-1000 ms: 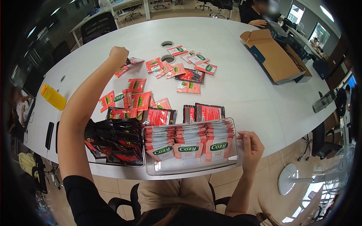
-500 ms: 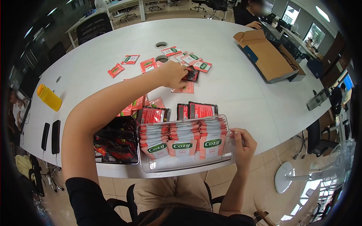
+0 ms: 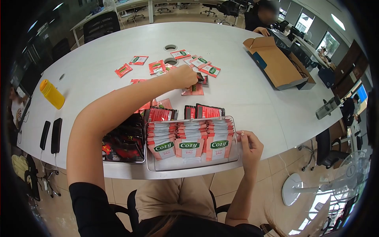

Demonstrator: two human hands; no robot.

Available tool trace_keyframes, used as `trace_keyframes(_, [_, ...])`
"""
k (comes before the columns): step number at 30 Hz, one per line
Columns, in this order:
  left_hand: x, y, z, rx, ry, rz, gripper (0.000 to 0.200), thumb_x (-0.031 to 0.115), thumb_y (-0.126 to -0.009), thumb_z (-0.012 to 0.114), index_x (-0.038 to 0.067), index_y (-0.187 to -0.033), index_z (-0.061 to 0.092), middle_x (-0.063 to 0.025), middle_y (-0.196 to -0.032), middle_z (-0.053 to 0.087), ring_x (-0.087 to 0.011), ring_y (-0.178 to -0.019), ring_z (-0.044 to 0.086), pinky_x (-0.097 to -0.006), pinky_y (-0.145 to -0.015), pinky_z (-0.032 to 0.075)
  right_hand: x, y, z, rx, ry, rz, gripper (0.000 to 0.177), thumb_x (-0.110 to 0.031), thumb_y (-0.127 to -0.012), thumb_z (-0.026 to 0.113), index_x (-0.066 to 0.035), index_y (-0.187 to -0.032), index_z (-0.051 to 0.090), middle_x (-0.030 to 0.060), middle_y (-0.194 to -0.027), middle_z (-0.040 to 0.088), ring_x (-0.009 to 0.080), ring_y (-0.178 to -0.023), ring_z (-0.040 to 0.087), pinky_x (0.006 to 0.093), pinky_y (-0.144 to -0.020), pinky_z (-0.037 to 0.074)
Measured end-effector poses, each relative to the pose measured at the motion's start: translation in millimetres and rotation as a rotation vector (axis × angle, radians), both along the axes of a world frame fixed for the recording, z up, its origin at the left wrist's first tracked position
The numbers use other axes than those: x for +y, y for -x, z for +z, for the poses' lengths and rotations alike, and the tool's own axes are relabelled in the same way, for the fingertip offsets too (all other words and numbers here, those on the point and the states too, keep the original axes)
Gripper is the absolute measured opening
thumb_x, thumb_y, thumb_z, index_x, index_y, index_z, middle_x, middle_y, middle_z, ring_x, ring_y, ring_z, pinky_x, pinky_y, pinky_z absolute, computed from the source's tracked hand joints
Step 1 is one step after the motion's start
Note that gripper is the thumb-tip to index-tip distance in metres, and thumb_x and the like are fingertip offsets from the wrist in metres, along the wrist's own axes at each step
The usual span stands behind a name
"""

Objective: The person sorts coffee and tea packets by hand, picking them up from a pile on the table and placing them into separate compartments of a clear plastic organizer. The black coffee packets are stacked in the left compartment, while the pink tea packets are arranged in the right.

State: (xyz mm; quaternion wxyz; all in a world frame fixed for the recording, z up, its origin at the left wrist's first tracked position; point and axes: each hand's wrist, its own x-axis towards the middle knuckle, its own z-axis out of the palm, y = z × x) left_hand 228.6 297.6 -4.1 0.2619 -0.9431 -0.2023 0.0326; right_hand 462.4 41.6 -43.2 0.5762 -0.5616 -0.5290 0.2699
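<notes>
My left hand (image 3: 184, 77) reaches across the table, its fingers closed on a dark sachet (image 3: 202, 79) above a pink sachet (image 3: 193, 90). Its fingertips are partly hidden. My right hand (image 3: 251, 150) is at the right end of a clear plastic tray (image 3: 189, 166), fingers bent and pinching at its edge. Inside the tray, pink-and-white "Cozy" sachets (image 3: 189, 148) stand in three rows. Left of it, a second tray holds black-and-red sachets (image 3: 124, 148), partly behind my left forearm. Black-and-red sachets (image 3: 210, 111) lie just behind the clear tray.
Loose pink sachets (image 3: 138, 60) are scattered mid-table around two cable holes (image 3: 170, 47). A yellow bottle (image 3: 52, 94) and two black phones (image 3: 56, 136) are at the left. An opened cardboard box (image 3: 278, 67) and a grey bottle (image 3: 328, 108) are at the right. A person (image 3: 258, 19) sits at the far side.
My left hand has closed its fingers over the dark sachet, shifting only slightly. My right hand stays at the tray's edge. The whole view has shifted a little.
</notes>
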Motion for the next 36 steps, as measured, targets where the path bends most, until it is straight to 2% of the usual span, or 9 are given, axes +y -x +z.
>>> trace_keyframes(6, [-25,32,60,-0.048,-0.039,0.134,0.011,0.019,-0.072,0.065,0.008,-0.074,0.067,-0.0095,-0.071,0.066,-0.026,-0.067,0.065,-0.0364,-0.058,0.049,3,-4,-4,-0.104,-0.037,0.033,0.014,-0.004,-0.088,0.057,0.003,-0.097,0.065,0.0064,-0.092,0.065,0.0113,-0.08,0.06,0.0228,-0.069,0.046])
trace_keyframes(8, [-45,54,80,-0.298,-0.008,0.166,0.013,0.019,-0.074,0.064,0.008,-0.08,0.067,-0.0095,-0.075,0.066,-0.0287,-0.067,0.064,-0.0375,-0.058,0.049,6,-3,2,-0.29,-0.102,0.035,0.018,-0.003,-0.085,0.059,0.001,-0.103,0.064,0.0056,-0.104,0.064,0.0117,-0.089,0.059,0.0233,-0.071,0.046])
trace_keyframes(11, [-101,91,111,-0.695,0.077,0.233,0.017,0.013,-0.079,0.063,0.006,-0.095,0.066,-0.0108,-0.083,0.067,-0.0314,-0.07,0.064,-0.0367,-0.063,0.052,17,-10,4,-0.464,-0.123,0.225,0.042,0.001,-0.08,0.058,-0.004,-0.121,0.056,0.0088,-0.129,0.054,0.0237,-0.115,0.051,0.0331,-0.093,0.042])
trace_keyframes(13, [-145,120,114,-1.076,0.14,0.178,0.021,0.003,-0.085,0.06,0.0,-0.106,0.064,-0.0113,-0.089,0.069,-0.0171,-0.076,0.067,-0.03,-0.071,0.056,27,-10,10,-0.622,-0.138,0.323,0.052,0.004,-0.079,0.053,-0.006,-0.13,0.049,0.0121,-0.136,0.049,0.0321,-0.124,0.044,0.038,-0.105,0.034])
trace_keyframes(18, [-245,205,83,-1.756,-0.089,0.263,0.023,0.011,-0.094,0.056,-0.007,-0.107,0.063,-0.0036,-0.089,0.064,-0.0066,-0.076,0.056,-0.0194,-0.07,0.046,66,-10,5,-0.604,-0.101,0.513,0.049,0.004,-0.079,0.052,-0.005,-0.127,0.051,0.0161,-0.131,0.052,0.0344,-0.117,0.05,0.0377,-0.101,0.039])
trace_keyframes(23, [-298,247,8,-2.28,-0.307,0.417,0.025,0.019,-0.097,0.052,-0.001,-0.083,0.057,0.0016,-0.078,0.056,-0.0036,-0.071,0.048,-0.0189,-0.064,0.04,103,-19,2,-0.795,-0.376,0.56,0.041,-0.002,-0.082,0.053,-0.007,-0.123,0.054,0.0168,-0.121,0.058,0.0348,-0.111,0.055,0.0369,-0.095,0.044])
trace_keyframes(25, [-299,267,-33,-2.342,-0.289,0.424,0.024,0.02,-0.097,0.052,0.001,-0.083,0.058,0.0018,-0.079,0.058,-0.0032,-0.07,0.048,-0.0193,-0.063,0.04,108,-15,10,-0.727,-0.199,0.615,0.039,-0.011,-0.088,0.048,-0.005,-0.127,0.052,0.0141,-0.118,0.059,0.0256,-0.106,0.058,0.0303,-0.094,0.042])
trace_keyframes(32, [-296,265,-49,-2.664,-0.043,0.394,0.019,0.02,-0.097,0.052,0.004,-0.091,0.06,0.0003,-0.084,0.062,-0.0055,-0.072,0.056,-0.0215,-0.065,0.046,106,7,35,-1.206,-0.09,0.408,0.036,-0.017,-0.084,0.052,-0.009,-0.119,0.057,0.0105,-0.091,0.065,0.0287,-0.083,0.061,0.0328,-0.079,0.047])
trace_keyframes(36, [-298,268,-52,-2.628,0.144,0.401,0.017,0.019,-0.097,0.051,0.005,-0.092,0.06,0.0005,-0.084,0.062,-0.0055,-0.073,0.058,-0.0223,-0.068,0.048,121,5,46,-0.768,0.018,0.319,0.025,-0.02,-0.088,0.059,0.0,-0.103,0.061,0.0133,-0.076,0.064,0.0198,-0.066,0.063,0.0326,-0.062,0.047])
